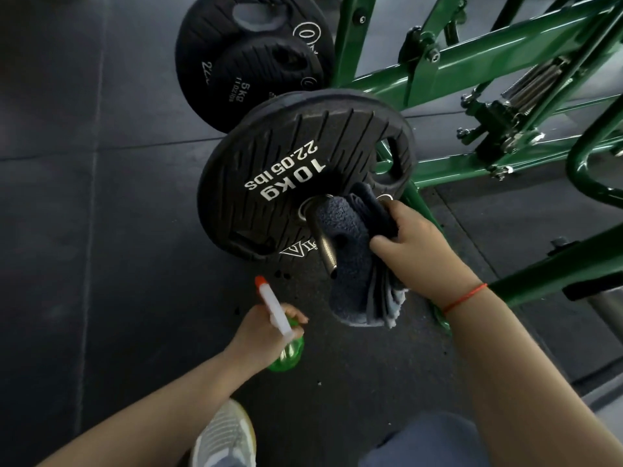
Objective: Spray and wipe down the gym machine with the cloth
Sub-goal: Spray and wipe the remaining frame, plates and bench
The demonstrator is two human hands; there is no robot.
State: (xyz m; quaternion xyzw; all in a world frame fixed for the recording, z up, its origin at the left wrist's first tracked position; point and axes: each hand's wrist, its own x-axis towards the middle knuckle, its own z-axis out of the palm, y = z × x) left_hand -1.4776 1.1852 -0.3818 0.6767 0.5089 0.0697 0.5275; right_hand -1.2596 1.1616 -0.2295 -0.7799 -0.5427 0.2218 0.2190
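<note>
One grey knit sneaker (222, 433) sits nearest. Below the black ribbed rubber 10 kg plate (286, 183), the left hand (259, 335) grips one green plastic spray bottle (286, 352). At that plate's round steel sleeve (325, 251), the right hand (414, 244) clutches one folded dark terry cloth (350, 264). Beyond it are two more black plates (249, 62), beside the green tubular steel machine frame (472, 55).

"10 Kg 22.05 lbs" on the front weight plate (290, 170); "5 Kg" on the rear small plate (256, 72).

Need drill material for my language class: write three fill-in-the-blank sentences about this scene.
1. The right hand grips a dark grey ___ on the metal bar.
2. The left hand holds a spray bottle whose body is ___.
3. The weight plate on the bar is marked ___ kg.
Missing words: cloth; green; 10.
</note>
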